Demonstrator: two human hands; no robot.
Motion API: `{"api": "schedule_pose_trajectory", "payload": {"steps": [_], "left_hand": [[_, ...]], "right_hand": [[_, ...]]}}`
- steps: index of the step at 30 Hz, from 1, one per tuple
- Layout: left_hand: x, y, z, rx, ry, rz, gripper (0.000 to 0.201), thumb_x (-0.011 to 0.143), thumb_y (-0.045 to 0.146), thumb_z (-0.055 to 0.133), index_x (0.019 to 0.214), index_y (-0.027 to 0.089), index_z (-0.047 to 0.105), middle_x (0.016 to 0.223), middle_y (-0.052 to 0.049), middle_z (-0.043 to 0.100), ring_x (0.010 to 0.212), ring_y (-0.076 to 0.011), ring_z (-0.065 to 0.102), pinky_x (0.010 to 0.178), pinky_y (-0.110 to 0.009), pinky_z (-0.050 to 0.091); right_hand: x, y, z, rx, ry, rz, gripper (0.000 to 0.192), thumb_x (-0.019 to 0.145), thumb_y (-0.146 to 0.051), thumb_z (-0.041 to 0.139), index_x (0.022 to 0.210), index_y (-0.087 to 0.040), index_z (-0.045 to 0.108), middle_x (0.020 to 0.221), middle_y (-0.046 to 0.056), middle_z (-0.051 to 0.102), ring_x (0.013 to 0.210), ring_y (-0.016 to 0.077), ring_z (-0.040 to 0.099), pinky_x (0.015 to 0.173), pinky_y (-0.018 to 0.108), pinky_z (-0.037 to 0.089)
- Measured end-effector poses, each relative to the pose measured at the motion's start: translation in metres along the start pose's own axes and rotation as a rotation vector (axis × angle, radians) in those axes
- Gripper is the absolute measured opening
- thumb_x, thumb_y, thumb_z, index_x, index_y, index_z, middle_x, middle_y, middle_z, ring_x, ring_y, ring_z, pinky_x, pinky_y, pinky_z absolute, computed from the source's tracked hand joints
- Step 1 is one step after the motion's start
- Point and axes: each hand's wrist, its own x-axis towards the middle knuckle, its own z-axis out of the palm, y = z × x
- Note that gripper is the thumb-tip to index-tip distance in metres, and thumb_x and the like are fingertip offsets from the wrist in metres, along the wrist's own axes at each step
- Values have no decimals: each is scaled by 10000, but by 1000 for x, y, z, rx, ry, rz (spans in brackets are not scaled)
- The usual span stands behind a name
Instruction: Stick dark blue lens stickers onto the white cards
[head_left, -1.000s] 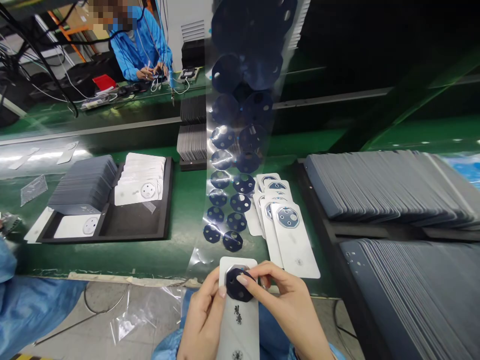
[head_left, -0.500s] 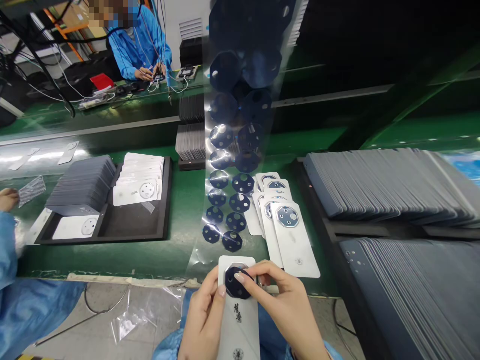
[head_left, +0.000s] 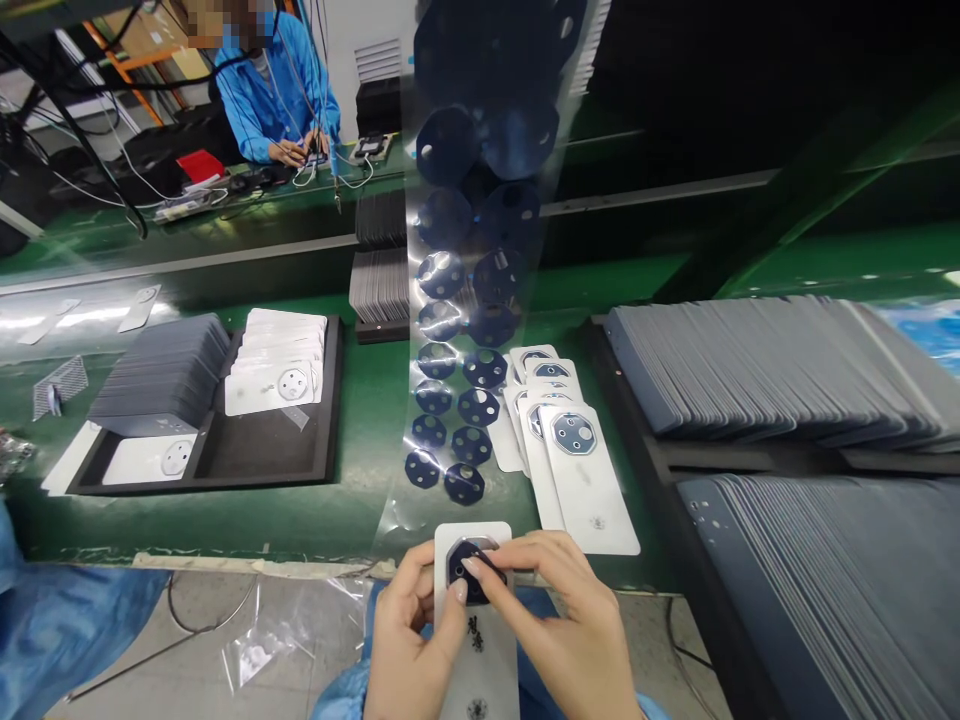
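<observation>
In the head view we see both hands low in the middle, meeting over one white card (head_left: 480, 640) that runs from them back toward the body. The left hand (head_left: 409, 650) is curled around the card's left edge, its thumb lying on the face of the card just beside a dark disc (head_left: 469, 572). The right hand (head_left: 570, 630) comes in from the other side with its fingers bent, forefinger and thumb pinched on the disc, which sits on the top end of the card, between the two hands. Just beyond the fingertips a clear film strip (head_left: 450, 400) runs away from us up the green bench (head_left: 367, 440), carrying two rows of the same dark discs. Just right of the strip, ahead of the right hand, a fan of white cards (head_left: 581, 480) lies with discs already on them. Farther right of that hand, two long rows of grey plates (head_left: 772, 370) stand packed on edge. Ahead and left of the left hand a black tray (head_left: 262, 455) holds a stack of white cards and a leaning grey stack. A blue sleeve (head_left: 67, 610) shows well to the left of the left hand. Far beyond, across the bench, another person in a blue coat (head_left: 277, 90) has both hands on something small among the cables.
</observation>
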Motion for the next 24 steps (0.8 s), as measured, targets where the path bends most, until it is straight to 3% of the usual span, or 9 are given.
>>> {"api": "schedule_pose_trajectory", "payload": {"steps": [5,9,11,13,15,18,19,21,24], "left_hand": [[-2,-3,2,-27,25,-42,389,796,484,772,1018,179,679,887,-91,810,774,-202,749,718,-222,548],[0,-2,1,-42,29,-32,400,772,483,792,1009,181,680,889,-94,811,776,-205,752,737,-230,557],[2,-2,-2,-34,21,-32,399,771,466,797,1023,184,667,898,-92,811,778,-202,750,742,-233,559],[3,-3,-6,-26,-16,-70,397,767,440,810,1023,186,644,892,-93,810,765,-200,749,694,-223,558],[2,-4,-7,-37,-37,-99,397,762,426,820,1009,184,624,873,-97,808,736,-193,747,647,-208,545],[0,-6,-2,-72,-13,-76,404,750,436,828,971,177,610,820,-94,802,677,-176,738,642,-205,535],[-1,-6,1,-79,-8,-69,410,742,434,835,967,176,610,807,-91,800,669,-175,737,638,-205,534],[-2,-7,5,-85,-23,-85,429,721,414,854,984,174,614,794,-84,797,662,-175,735,608,-199,524],[-1,-7,7,-95,-51,-118,449,714,391,864,1018,168,621,785,-71,792,668,-169,728,581,-190,514]], "right_hand": [[-10,-1,5,-256,120,-145,128,853,-361,725,835,-251,662,1065,106,622,921,270,582,744,399,489],[-23,3,17,-222,101,-38,101,931,-343,620,976,-254,628,1496,119,382,1193,330,506,894,483,472],[-26,5,21,-117,133,19,309,944,-299,602,1246,-291,538,1584,111,251,1267,327,484,944,500,469],[-25,6,20,-11,159,50,674,914,-279,651,1483,-339,295,1621,120,182,1273,305,512,983,497,472],[-22,5,16,122,61,125,820,901,-307,672,1544,-353,165,1579,120,316,1223,270,573,976,444,503],[-16,3,11,338,-211,330,410,939,-395,611,1321,-287,511,1126,45,691,957,202,679,796,290,556],[-15,3,10,377,-242,377,259,941,-428,600,1134,-256,598,935,15,704,819,177,676,711,252,544],[-13,2,10,380,-216,426,285,943,-482,577,817,-226,569,682,-30,614,615,135,590,576,213,482],[-11,4,10,365,-200,428,387,973,-513,505,717,-225,485,617,-45,530,565,118,517,537,204,435]]}}
